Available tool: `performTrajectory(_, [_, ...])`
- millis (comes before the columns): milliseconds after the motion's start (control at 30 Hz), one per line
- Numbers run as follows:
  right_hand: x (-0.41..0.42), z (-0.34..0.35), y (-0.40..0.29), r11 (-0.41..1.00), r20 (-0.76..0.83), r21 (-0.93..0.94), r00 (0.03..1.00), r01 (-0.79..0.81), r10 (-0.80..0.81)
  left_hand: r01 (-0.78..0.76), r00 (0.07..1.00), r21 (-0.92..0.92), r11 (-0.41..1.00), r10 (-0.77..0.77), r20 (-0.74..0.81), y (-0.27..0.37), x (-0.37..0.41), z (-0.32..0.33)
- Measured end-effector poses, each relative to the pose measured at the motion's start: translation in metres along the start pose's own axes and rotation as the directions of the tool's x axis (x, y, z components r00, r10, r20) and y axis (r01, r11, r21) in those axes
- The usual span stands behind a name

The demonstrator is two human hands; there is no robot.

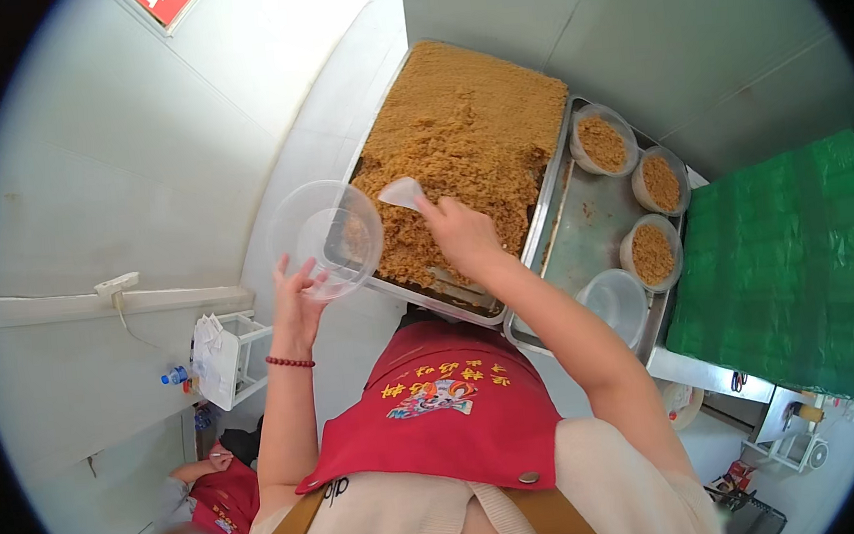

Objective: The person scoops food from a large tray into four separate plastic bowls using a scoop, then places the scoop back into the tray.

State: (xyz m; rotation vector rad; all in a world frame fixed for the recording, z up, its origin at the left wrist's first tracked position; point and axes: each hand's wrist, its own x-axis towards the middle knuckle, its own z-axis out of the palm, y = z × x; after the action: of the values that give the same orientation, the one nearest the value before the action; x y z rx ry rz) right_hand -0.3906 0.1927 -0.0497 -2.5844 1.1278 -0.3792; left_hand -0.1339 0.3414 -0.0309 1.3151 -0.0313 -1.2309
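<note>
My left hand (296,304) holds a clear round plastic bowl (310,214), tilted, beside the near left corner of a metal tray (468,313). A few crumbs show through or inside its right side; which, I cannot tell. The tray carries a broad slab of crumbly brown food (474,105), smooth at the far end and broken up at the near end. Over the loose part, my right hand (464,238) grips a whitish plastic scoop or scraper (402,193). Little or no food shows on its visible face.
A second metal tray (577,217) adjoins on the right. In it stand food-filled bowls (602,144) (661,184) (652,253) and an empty-looking bowl (614,306). Green plastic wrapping (773,262) covers a stack farther right. A white stool (235,357) and another person (223,501) are at left.
</note>
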Motion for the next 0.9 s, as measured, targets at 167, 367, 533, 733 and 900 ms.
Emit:
performTrajectory(167, [0.004, 0.069, -0.004, 0.971, 0.093, -0.234, 0.995, 0.053, -0.032, -0.022, 0.999, -0.133, 0.991, 0.027, 0.041, 0.023, 0.005, -0.028])
performTrajectory(367, [-0.068, 0.029, 0.009, 0.967, 0.127, -0.255, 0.992, 0.024, 0.009, -0.009, 0.998, -0.124, 0.992, 0.018, 0.066, 0.029, 0.025, -0.040])
performTrajectory(533, [-0.107, -0.017, 0.013, 0.893, 0.139, 0.014, 0.885, -0.451, 0.445, -0.028, 0.996, -0.061, 0.998, 0.033, 0.088, 0.035, 0.029, -0.026])
performTrajectory(733, [-0.120, -0.038, 0.044, 0.754, -0.001, 0.185, 0.767, -0.631, 0.642, 0.035, 0.992, -0.022, 0.999, -0.032, 0.119, 0.032, 0.022, -0.022])
performTrajectory(900, [-0.035, -0.035, 0.052, 0.819, -0.117, -0.069, 0.819, -0.570, 0.561, 0.024, 0.988, 0.003, 1.000, -0.024, 0.152, 0.041, 0.014, -0.005])
